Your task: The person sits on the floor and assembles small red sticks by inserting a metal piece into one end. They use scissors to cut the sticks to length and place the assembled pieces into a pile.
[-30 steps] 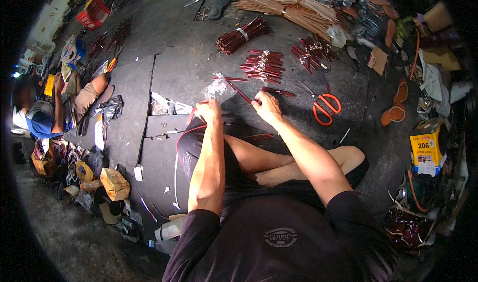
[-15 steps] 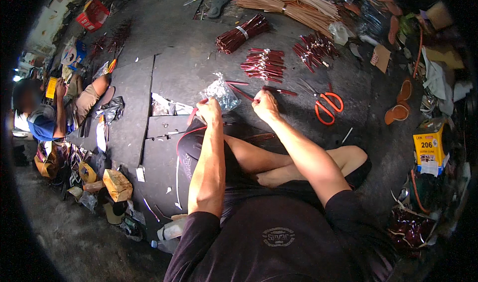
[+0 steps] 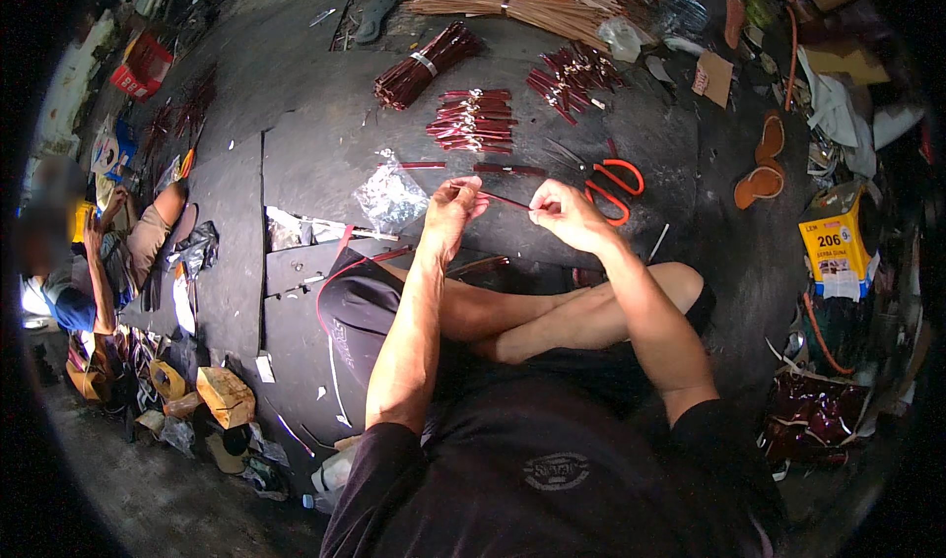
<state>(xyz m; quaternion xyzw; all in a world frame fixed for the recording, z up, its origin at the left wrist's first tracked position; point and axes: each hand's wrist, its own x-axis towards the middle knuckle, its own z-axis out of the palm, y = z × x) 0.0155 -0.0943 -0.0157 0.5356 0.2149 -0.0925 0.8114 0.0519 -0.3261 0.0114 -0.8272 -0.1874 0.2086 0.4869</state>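
A thin dark red strip point(image 3: 506, 200) is stretched between my two hands above my crossed legs. My left hand point(image 3: 452, 215) pinches its left end, and the fingers of my right hand point(image 3: 569, 215) close on the other end. Just beyond them, a short dark red strip point(image 3: 508, 170) lies on the black mat. To the left of my left hand sits a clear plastic bag point(image 3: 391, 198) with small shiny pieces. Scissors with orange handles point(image 3: 600, 192) rest beyond my right hand, blades pointing away to the left. A long red strip point(image 3: 333, 267) drapes over my left knee.
Ahead lie a row of dark red strips with shiny fittings point(image 3: 475, 123), a looser pile point(image 3: 570, 80), a tied bundle point(image 3: 426, 65) and long tan strips point(image 3: 522, 1). Tan sandals point(image 3: 761, 179) and a yellow can point(image 3: 836, 243) stand right. Another person point(image 3: 84, 262) sits far left.
My left hand has let go of the red strip by my left knee and moved right, onto the strip in my right hand. The whole view has shifted slightly.
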